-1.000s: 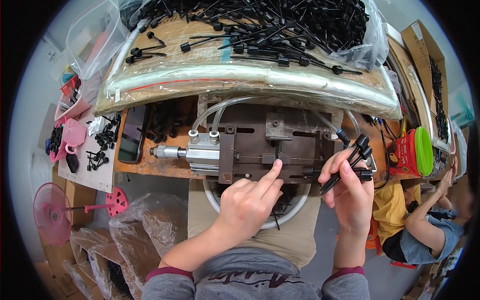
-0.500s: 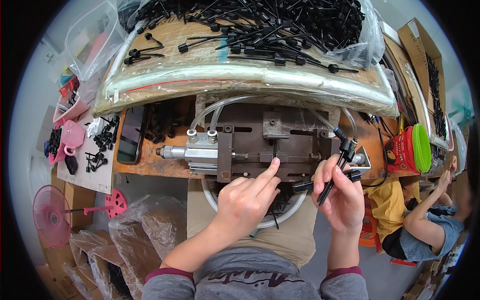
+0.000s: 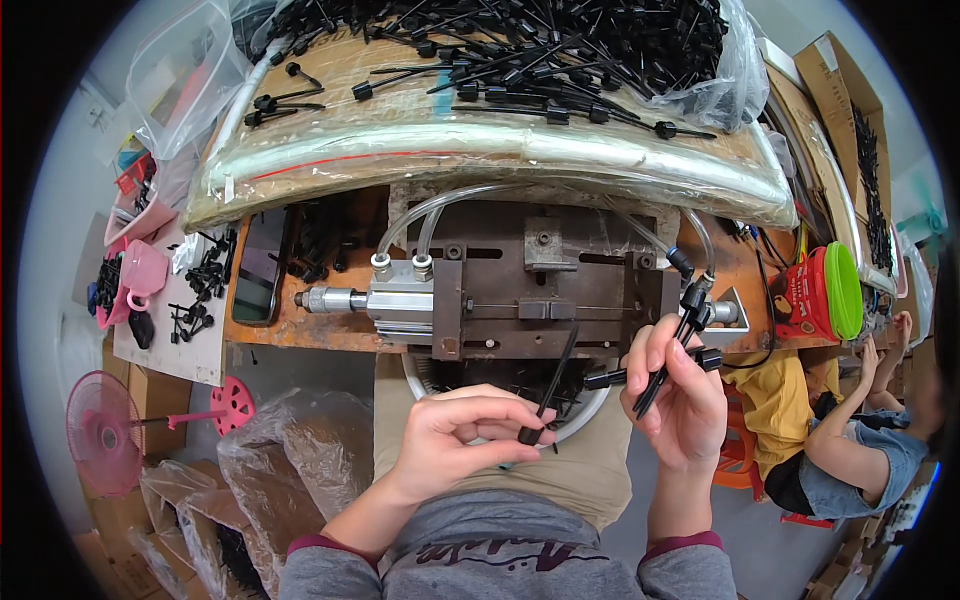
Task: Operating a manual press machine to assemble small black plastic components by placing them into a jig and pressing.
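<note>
My left hand [image 3: 468, 438] pinches a thin black plastic rod with a thick knobbed end [image 3: 562, 372]. The knob sits at my fingertips and the stem points up and away from me. My right hand [image 3: 685, 405] is closed around several similar black knobbed rods [image 3: 655, 385], some crossing sideways. Just beyond both hands lies a dark metal jig [image 3: 500, 340] with a small block [image 3: 547, 309] at its middle. A silver pneumatic cylinder [image 3: 403, 303] with clear tubes is mounted at the jig's left end.
Below the jig, a white-rimmed basket [image 3: 585, 425] holds black parts. Beyond it, a plastic-wrapped cardboard sheet [image 3: 330, 140] carries a heap of black rods [image 3: 600, 50]. A phone [image 3: 262, 270] lies left; a red tub [image 3: 805, 295] stands right, near another person [image 3: 850, 440].
My left hand has come back from the jig's block toward me, now with a black knobbed rod in it. The cylinder's left end fitting has slid outward to the left. My right hand barely moved.
</note>
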Motion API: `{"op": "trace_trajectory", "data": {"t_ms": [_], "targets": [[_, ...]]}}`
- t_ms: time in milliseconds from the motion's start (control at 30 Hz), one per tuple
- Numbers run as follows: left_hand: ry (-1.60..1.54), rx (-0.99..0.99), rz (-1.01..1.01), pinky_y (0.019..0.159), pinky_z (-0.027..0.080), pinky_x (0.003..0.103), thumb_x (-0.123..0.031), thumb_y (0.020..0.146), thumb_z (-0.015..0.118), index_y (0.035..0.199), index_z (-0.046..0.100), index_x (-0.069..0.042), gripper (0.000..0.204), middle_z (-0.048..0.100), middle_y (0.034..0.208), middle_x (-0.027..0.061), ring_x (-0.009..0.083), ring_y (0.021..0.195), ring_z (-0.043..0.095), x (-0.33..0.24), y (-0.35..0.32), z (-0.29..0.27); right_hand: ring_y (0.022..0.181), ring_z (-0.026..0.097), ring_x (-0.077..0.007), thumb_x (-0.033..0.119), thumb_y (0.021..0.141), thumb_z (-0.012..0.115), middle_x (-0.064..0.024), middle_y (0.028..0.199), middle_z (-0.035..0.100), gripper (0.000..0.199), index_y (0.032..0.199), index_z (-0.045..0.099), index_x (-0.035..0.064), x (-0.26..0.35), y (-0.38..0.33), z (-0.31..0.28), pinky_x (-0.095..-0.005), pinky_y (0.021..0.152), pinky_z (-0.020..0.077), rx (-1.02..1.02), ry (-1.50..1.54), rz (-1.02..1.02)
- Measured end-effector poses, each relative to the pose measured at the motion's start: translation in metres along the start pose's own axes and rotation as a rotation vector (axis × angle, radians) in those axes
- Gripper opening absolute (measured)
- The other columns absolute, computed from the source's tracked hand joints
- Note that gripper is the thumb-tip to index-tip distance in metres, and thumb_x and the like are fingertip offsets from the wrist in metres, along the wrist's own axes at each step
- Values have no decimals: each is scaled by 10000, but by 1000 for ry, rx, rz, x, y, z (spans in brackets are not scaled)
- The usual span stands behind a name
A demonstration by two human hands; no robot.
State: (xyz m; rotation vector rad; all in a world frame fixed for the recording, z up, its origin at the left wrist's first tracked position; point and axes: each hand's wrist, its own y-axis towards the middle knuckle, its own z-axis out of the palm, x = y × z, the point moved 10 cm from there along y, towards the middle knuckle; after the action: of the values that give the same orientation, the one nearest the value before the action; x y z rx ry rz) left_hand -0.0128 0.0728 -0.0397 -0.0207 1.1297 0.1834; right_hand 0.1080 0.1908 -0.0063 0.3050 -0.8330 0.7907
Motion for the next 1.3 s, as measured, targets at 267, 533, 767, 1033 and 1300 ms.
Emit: {"op": "trace_trajectory", "data": {"t_ms": [267, 533, 767, 1033, 1300], "targets": [[-141, 34, -50, 882, 606, 390, 185, 787, 675, 1025, 664, 115, 248, 652, 1131, 232, 340, 1034, 685, 8, -6, -4, 490, 518, -127, 163, 1004, 477, -185, 808, 600, 206, 888, 488, -7, 0, -4, 8, -202, 435, 421, 39, 73, 0], [-376, 78, -30, 930, 580, 405, 195, 802, 650, 1207, 572, 69, 431, 639, 1138, 238, 334, 1075, 669, 14, -10, -3, 496, 521, -132, 160, 1002, 478, -193, 814, 595, 207, 888, 492, -13, -5, -4, 12, -207, 439, 424, 50, 92, 18], [-338, 43, -201, 868, 554, 302, 139, 801, 702, 1381, 438, 12, 650, 588, 1103, 119, 178, 916, 634, 20, -5, 6, 496, 515, -127, 170, 1001, 494, -193, 830, 604, 213, 895, 508, -15, -22, -6, 25, -210, 452, 420, 131, 151, 126], [86, 2, 4, 576, 347, 196, 25, 678, 847, 1040, 734, 16, 379, 671, 964, 61, 34, 595, 416, -11, 5, 4, 550, 516, -93, 200, 996, 515, -172, 885, 612, 226, 904, 545, -4, -37, -4, 26, -189, 484, 404, 128, 58, 177], [568, -58, 280, 481, 372, 203, -19, 671, 858, 986, 760, -51, 332, 683, 1132, 88, 49, 564, 482, -46, 2, 9, 572, 522, -98, 171, 997, 531, -161, 976, 554, 229, 907, 561, -37, 19, -7, -14, -206, 480, 424, -159, -107, -201]]}}
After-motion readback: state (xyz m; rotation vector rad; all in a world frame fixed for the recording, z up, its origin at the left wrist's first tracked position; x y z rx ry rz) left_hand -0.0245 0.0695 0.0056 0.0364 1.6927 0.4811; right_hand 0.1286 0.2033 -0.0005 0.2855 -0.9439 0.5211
